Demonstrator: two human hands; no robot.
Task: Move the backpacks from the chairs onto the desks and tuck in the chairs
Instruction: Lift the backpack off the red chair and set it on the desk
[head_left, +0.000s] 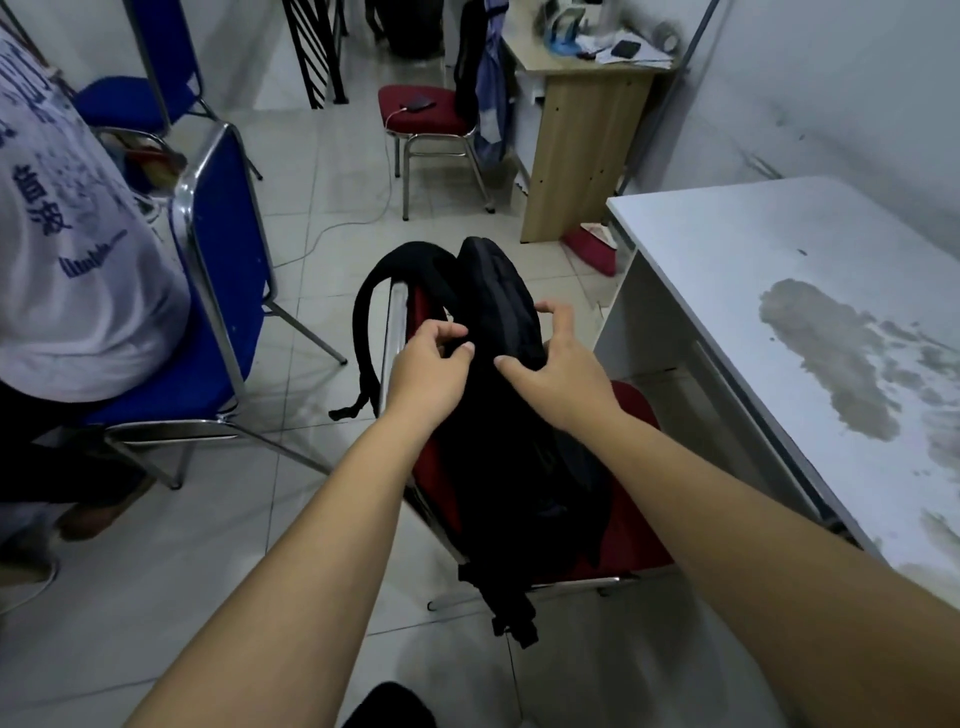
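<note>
A black backpack (511, 467) stands upright on a red chair (631, 551) with a chrome frame, right in front of me. One shoulder strap loops over the chair's back on the left. My left hand (431, 364) pinches the top of the backpack near the strap. My right hand (558, 364) grips the bag's upper edge from the right. A white desk (779, 291) with a worn, stained top stands just right of the chair. Farther back, a second red chair (423, 117) holds a phone on a cable, with dark and blue clothing hanging beside it.
A seated person in a white printed shirt (67, 249) occupies a blue chair (223, 270) at my left. Another blue chair (150, 83) stands behind. A wooden desk (582, 130) with papers and bottles is at the back. A cable crosses the tiled floor.
</note>
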